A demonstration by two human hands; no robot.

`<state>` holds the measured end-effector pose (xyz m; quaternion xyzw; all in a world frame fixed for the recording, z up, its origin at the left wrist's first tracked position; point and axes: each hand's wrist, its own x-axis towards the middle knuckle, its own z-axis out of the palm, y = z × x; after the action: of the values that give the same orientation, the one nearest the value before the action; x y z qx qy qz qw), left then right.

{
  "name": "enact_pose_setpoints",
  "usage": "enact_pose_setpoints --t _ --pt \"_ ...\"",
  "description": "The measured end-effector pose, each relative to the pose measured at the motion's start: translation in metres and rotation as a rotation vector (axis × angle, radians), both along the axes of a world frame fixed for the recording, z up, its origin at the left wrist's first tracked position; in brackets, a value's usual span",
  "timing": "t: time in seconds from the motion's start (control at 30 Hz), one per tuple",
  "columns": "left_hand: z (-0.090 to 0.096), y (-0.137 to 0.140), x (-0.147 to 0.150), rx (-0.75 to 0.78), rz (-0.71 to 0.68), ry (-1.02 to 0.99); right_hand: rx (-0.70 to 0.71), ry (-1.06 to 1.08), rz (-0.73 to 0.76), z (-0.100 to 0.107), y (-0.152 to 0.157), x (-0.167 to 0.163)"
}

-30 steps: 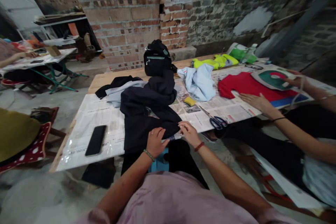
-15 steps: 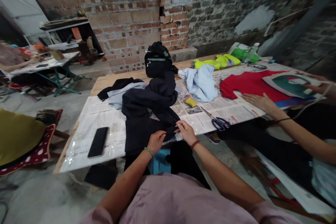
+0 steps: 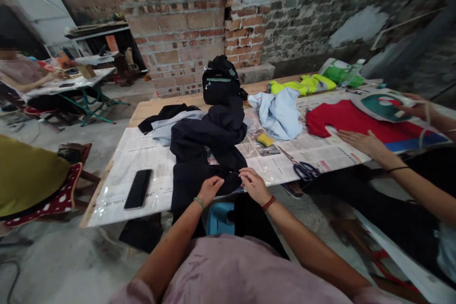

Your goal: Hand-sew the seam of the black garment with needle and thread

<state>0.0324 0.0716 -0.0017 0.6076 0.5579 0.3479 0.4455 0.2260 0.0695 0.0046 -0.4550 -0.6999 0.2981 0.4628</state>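
a green bracelet (image 3: 199,203) and red bracelet (image 3: 269,202) accompany a mauve shirt (image 3: 235,270).

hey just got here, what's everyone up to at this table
The person's left hand and right hand work at the near part of a dark garment; whatever they pinch is too small to make out. To the right, a co-worker's hand holds an iron over a red garment. Scissors lie between them.

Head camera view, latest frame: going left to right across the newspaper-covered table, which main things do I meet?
Black rectangular phone → dark navy cloth garment → small yellow block → metal scissors with dark blue handles → red fabric garment.
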Motion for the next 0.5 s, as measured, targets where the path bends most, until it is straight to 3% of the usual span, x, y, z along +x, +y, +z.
enact_pose_setpoints --t 0.13,0.27,0.5 --pt "0.000 0.004 -0.001 -0.008 -0.004 -0.017 0.116 -0.161 0.102 -0.005 0.009 0.009" --pt "0.005 0.006 -0.004 0.029 -0.030 0.061 0.088 -0.193 0.229 0.004 0.020 0.018" --pt "0.021 0.009 -0.001 0.202 -0.173 0.155 -0.383 0.001 0.242 0.020 0.033 0.039"
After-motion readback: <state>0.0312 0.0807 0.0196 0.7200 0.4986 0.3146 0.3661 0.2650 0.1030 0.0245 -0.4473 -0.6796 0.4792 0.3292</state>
